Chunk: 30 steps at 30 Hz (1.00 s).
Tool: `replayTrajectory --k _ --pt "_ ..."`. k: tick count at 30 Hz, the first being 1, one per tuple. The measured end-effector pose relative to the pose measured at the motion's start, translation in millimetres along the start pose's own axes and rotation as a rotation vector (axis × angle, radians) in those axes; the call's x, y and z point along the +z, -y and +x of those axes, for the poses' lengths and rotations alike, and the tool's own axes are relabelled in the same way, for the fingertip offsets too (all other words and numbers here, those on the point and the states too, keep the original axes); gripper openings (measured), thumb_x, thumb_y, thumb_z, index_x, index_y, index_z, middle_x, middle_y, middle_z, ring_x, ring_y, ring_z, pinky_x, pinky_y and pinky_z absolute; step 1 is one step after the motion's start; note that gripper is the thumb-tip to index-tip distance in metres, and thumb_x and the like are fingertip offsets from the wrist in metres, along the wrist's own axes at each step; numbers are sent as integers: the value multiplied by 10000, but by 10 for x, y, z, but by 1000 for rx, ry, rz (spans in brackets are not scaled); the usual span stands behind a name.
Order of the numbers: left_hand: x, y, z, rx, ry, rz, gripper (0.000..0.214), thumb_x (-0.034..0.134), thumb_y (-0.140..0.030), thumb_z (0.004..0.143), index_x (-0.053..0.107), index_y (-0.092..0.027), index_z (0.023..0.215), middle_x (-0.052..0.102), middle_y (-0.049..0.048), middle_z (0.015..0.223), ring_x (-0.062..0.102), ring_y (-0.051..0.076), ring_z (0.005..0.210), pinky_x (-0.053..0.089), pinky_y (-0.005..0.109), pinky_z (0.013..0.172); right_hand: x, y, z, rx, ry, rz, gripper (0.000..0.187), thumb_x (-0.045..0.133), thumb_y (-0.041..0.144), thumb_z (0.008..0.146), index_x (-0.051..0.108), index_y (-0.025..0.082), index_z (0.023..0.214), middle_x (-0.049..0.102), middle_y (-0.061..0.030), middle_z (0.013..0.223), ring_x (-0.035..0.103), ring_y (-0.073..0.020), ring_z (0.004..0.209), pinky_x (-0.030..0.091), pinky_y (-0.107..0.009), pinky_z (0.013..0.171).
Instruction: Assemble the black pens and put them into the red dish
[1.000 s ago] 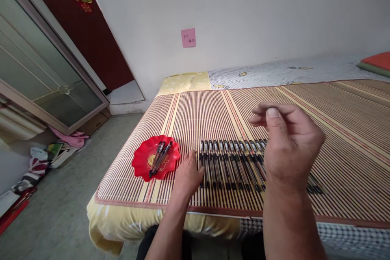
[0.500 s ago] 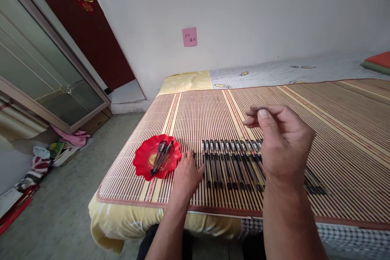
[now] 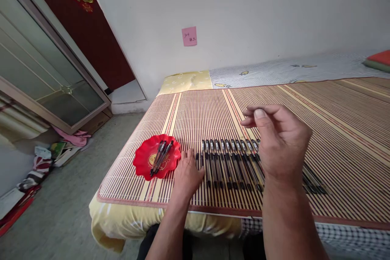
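Pens lie side by side in a long row along the near edge of the slatted mat, caps toward the far edge; more ends show beyond the right forearm, which hides the stretch between. That much stands laid out. Outside the row, a small bunch, seemingly three, lies in the red dish near the mat's left edge. The left hand rests palm down between dish and row, fingers loosely spread; one dark pen pokes out beside the fingers, and whether they grip it I can't tell. The right hand hangs over the row, thumb drawn against curled fingers, with nothing showing in the pinch.

The dish is glossy, scalloped round its rim and gold-printed at its middle. Clear barrels look smooth, with black caps. Thin dark and pale slats ridge the mat, bound in brown along its edges, over soft yellow cloth.
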State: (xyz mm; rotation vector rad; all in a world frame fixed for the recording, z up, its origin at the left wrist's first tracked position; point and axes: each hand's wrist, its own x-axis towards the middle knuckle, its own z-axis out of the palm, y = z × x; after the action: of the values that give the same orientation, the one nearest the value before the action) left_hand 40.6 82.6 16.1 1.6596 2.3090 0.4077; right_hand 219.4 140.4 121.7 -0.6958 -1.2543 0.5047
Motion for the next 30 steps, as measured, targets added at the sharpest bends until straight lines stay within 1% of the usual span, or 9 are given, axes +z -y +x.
replayTrajectory --k 3,7,12,16,19,21,23,27,30 --pt "9 -16 -8 6 4 -13 537 667 -248 828 490 -180 1331 571 163 1287 656 332 1126 510 396 872 5 -5 -6 3 11 -13 119 630 223 969 743 198 941 760 -23 897 704 -128 690 638 -302 677" --pt "10 -7 -10 21 9 -25 567 657 -185 785 497 -166 1329 567 168 1269 649 344 1131 510 408 878 13 -7 -19 14 16 -14 121 626 228 975 741 212 944 760 -17 898 707 -131 696 640 -305 680" --pt "-18 68 7 57 15 -18 607 591 -86 779 477 -128 1374 582 199 1301 624 342 1193 475 418 985 23 -14 -29 22 28 1 121 627 226 977 743 208 950 760 -17 903 696 -123 692 637 -298 688" --pt "4 119 19 75 -5 -10 593 557 -31 767 494 -99 1353 610 197 1235 623 329 1178 464 400 1009 35 -20 -35 30 48 -3 120 628 236 980 744 210 960 761 -19 914 706 -129 712 633 -301 692" --pt "50 127 23 80 -44 -2 580 536 -12 775 486 -91 1347 621 209 1232 615 323 1201 453 398 1031 49 -21 -44 38 60 -8 120 631 244 980 746 213 970 756 -17 897 717 -140 723 635 -313 701" --pt "78 118 27 58 -63 12 580 530 -9 778 473 -86 1350 633 216 1222 625 324 1188 462 397 1011 57 -20 -50 42 63 -3 122 631 249 981 748 214 972 751 -14 883 720 -145 730 638 -320 706" --pt "96 99 33 15 -74 37 567 527 -10 776 469 -82 1335 654 208 1166 650 325 1129 482 390 952 60 -20 -54 43 66 -3 126 629 252 983 748 214 969 751 -15 885 719 -145 729 639 -321 707" --pt "115 55 45 -47 -99 78 457 495 -3 796 501 -95 1243 679 184 1043 682 316 1015 495 366 832 55 -20 -55 38 83 -15 126 629 249 983 748 210 977 749 -16 887 716 -144 731 639 -320 709" --pt "149 51 53 -61 -133 80 424 499 -14 812 503 -99 1227 686 188 1027 686 314 994 491 364 813 55 -21 -59 39 95 -9 128 626 252 986 746 209 987 747 -17 885 718 -146 734 640 -324 714"
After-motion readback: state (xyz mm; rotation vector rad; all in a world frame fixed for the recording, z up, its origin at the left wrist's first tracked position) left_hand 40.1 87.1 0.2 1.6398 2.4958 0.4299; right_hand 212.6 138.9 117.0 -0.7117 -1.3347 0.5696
